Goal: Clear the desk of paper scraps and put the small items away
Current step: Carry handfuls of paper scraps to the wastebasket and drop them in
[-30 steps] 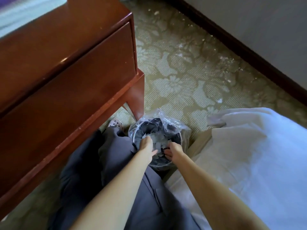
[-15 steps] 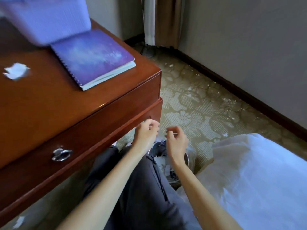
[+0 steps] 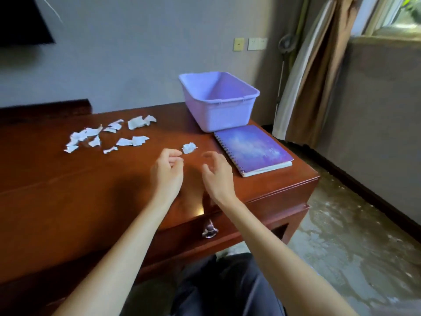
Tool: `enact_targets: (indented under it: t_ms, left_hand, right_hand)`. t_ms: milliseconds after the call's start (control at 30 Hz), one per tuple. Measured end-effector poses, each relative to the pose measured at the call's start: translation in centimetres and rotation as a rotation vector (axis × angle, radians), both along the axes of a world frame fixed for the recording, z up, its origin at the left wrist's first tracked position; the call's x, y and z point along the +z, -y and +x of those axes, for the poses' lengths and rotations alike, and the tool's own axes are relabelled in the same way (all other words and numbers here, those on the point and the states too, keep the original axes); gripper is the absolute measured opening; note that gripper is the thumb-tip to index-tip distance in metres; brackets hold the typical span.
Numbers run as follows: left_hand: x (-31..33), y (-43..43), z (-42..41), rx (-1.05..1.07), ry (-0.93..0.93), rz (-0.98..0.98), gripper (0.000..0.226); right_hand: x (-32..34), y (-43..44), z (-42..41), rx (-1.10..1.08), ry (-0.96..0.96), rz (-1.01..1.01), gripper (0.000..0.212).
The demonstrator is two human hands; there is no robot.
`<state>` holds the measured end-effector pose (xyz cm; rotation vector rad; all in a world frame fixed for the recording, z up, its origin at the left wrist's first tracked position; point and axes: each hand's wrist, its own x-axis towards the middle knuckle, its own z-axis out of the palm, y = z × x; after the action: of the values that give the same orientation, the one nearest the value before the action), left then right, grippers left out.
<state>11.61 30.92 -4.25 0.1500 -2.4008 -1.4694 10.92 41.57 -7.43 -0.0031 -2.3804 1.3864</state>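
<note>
Head view, surface: a polished dark wooden desk is seen from above, with a drawer knob on its front edge.
Head view, scraps: a loose scatter of torn white paper scraps is spread over the far left part of the surface; one crumpled paper ball lies apart from them, nearer the middle.
Head view, other items: an empty lilac plastic basket is set at the far right corner, and a purple spiral notebook lies flat just in front of it.
Left hand: the left hand is held over the surface with fingers curled loosely; nothing is seen in it, and its fingertips are just beside the paper ball.
Right hand: the right hand is held half open and empty, between the ball and the notebook.
Step in hand: the clearing of scraps is judged to be under way, with most of the paper not yet collected.
Next move: the paper ball is likely to be pinched first; a light fingertip grip is called for, and the flat scraps may need to be swept together before lifting.
</note>
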Motion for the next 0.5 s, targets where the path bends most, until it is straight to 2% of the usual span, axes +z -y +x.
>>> enact_targets:
  t_ms: [100, 167, 267, 367, 500]
  left_hand:
    - [0.2, 4.1, -2.4, 0.074, 0.115, -0.136, 0.029]
    - [0.1, 6.6, -4.2, 0.109, 0.200, -0.238, 0.036]
    - [-0.2, 10.3, -7.3, 0.173, 0.301, -0.547, 0.048]
    - [-0.9, 14.4, -10.3, 0.253, 0.377, -0.696, 0.055]
    - [-1.9, 19.5, -13.8, 0.348, 0.436, -0.701, 0.059]
  right_hand:
    - [-0.3, 2.5, -4.3, 0.071, 0.164, 0.280, 0.048]
    - [-0.8, 3.9, -7.0, 0.051, 0.255, 0.392, 0.054]
    - [-1.3, 5.9, -9.9, 0.071, 0.350, 0.522, 0.065]
    - [-1.4, 8.1, -12.5, 0.146, 0.339, 0.571, 0.076]
    - [-0.7, 11.8, -16.1, 0.253, 0.312, 0.561, 0.096]
